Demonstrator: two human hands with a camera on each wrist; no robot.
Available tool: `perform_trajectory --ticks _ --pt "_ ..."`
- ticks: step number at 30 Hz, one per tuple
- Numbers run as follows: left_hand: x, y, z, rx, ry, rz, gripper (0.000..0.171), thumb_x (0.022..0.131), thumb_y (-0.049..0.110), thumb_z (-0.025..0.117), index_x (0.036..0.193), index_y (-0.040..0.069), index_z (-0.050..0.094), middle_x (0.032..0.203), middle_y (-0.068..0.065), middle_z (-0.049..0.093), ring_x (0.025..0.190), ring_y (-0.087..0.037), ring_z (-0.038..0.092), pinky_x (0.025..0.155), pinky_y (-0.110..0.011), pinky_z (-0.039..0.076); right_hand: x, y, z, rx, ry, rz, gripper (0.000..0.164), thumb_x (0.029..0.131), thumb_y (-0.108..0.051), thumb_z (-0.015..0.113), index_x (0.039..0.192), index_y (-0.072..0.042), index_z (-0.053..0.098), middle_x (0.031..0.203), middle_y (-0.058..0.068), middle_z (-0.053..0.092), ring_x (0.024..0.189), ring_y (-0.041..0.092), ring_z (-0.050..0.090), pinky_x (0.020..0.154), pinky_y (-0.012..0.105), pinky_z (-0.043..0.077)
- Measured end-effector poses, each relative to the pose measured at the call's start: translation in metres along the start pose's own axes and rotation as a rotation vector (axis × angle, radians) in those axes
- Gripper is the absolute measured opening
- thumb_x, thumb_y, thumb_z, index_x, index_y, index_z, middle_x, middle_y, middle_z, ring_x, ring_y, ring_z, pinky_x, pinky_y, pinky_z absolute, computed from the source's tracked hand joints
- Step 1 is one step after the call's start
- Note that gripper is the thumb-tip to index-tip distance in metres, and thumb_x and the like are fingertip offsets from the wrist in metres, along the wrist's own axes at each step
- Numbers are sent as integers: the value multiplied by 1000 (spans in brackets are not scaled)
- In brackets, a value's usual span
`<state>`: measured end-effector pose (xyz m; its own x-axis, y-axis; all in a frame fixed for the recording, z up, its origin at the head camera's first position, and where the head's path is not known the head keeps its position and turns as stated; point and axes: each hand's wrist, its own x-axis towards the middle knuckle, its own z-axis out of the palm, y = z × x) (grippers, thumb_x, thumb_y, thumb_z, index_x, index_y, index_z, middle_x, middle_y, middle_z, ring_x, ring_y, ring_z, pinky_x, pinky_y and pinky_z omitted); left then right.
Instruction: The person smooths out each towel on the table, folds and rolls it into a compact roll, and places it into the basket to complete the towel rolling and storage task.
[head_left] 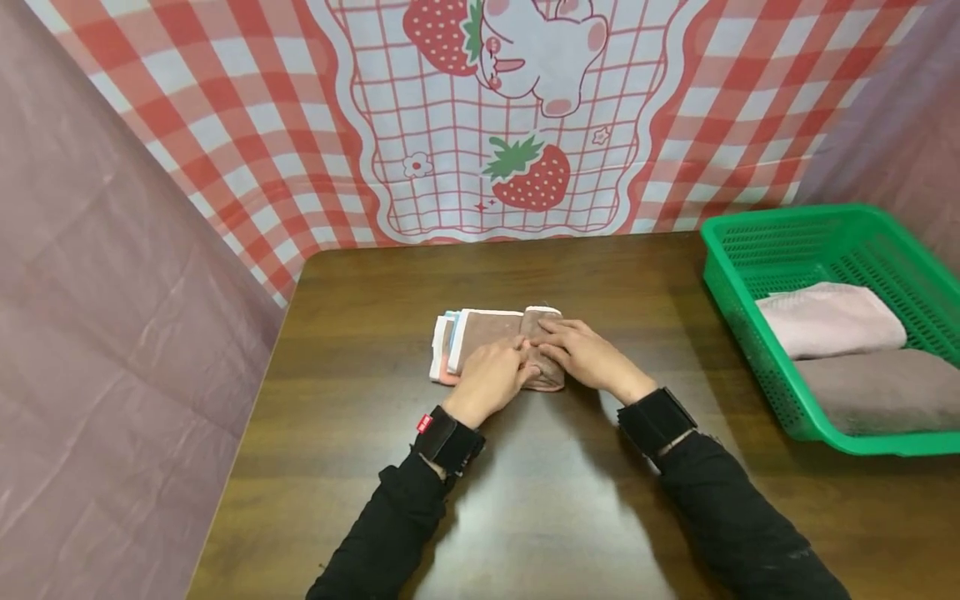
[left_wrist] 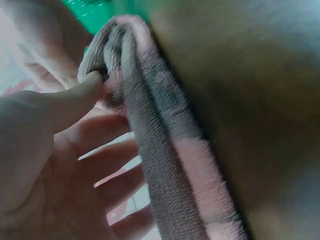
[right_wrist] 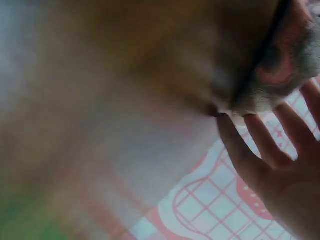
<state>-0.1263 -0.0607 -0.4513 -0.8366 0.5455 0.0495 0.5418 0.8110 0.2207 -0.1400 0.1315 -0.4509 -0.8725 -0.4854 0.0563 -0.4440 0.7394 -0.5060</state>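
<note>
A small folded towel (head_left: 491, 327), brown with white edges and hints of pink and blue, lies flat on the wooden table. Its right end is turned over into a thicker roll, whose layers show in the left wrist view as brown and pink cloth (left_wrist: 165, 175). My left hand (head_left: 489, 379) rests on the towel's near side, fingers extended and thumb tip touching the turned-over part. On the right end, my right hand (head_left: 588, 354) presses with straight, spread fingers. Its fingertips meet the cloth's edge (right_wrist: 257, 100) in the right wrist view.
A green plastic basket (head_left: 862, 442) stands at the right of the table (head_left: 360, 350). Inside lie a folded pale pink towel (head_left: 832, 321) and a folded brown towel (head_left: 892, 387). A red-and-white checked cloth (head_left: 262, 142) with strawberries hangs behind the table.
</note>
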Motion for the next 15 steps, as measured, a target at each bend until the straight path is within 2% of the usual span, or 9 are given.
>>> perform_trajectory --ticks 2,5,7,9,12,15 --pt "2 -2 -1 -24 -5 -17 44 104 41 48 128 10 67 129 -8 66 114 -26 65 88 -42 54 0 3 2 40 73 30 31 102 -13 55 128 -1 66 136 24 58 126 42 53 106 56 41" --pt "5 -4 -1 -69 21 -33 42 105 39 46 123 9 70 120 -8 71 106 -28 68 84 -43 54 -1 4 3 73 142 156 32 101 -17 58 124 5 63 117 24 64 107 37 62 93 52 49" --pt "6 -5 -1 -76 44 -28 37 103 37 52 117 10 73 114 -7 73 102 -28 69 82 -43 54 -2 4 4 71 110 266 38 100 -24 59 120 8 58 104 21 63 94 33 62 82 49 51" --pt "7 -6 1 -54 73 -15 31 99 35 60 113 13 76 112 -5 74 98 -27 70 79 -42 54 -3 2 4 89 41 339 42 101 -31 58 113 9 54 93 18 61 82 29 62 74 44 52" --pt "6 -7 4 -11 116 0 23 93 33 70 103 15 79 107 -1 75 92 -26 71 74 -41 54 -3 -2 5 184 -49 399 43 102 -36 55 106 6 50 82 15 60 63 24 65 60 37 53" --pt "5 -6 7 -20 149 -34 20 87 32 76 98 16 78 99 0 75 86 -24 71 70 -40 54 -3 -6 6 312 -76 425 42 102 -32 55 109 8 46 81 14 60 51 22 67 50 36 55"
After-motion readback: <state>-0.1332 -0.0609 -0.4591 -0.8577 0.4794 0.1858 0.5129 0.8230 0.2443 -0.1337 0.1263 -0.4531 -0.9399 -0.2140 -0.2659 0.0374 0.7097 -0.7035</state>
